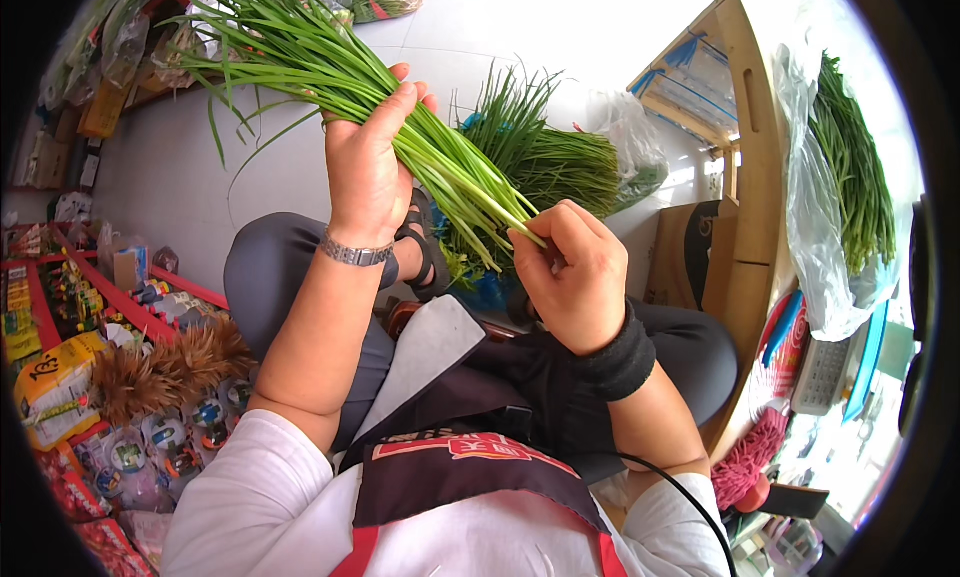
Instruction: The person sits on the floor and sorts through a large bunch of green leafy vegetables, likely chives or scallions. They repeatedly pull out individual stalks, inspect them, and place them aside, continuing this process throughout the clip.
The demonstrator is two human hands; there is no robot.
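Note:
A thick bunch of garlic chives [442, 153] slants across the view, leaf tips at upper left and pale stem ends at lower right. My left hand [375, 153] grips it around the middle, thumb on top. At the stem ends my right hand [574, 269] pinches a few stalks between thumb and curled fingers. Behind the bunch, on the floor, lies a larger pile of chives [566, 164], partly hidden by the stems in my hands. Some leafy green herbs [461, 266] show just below the held stems.
A wooden counter [754, 202] on the right bears more chives [855, 172] on a plastic bag [802, 202] and a calculator [821, 374]. Below it stands a cardboard box [679, 254]. Packaged goods and a feather duster [172, 367] fill the left. The floor [187, 172] is pale tile.

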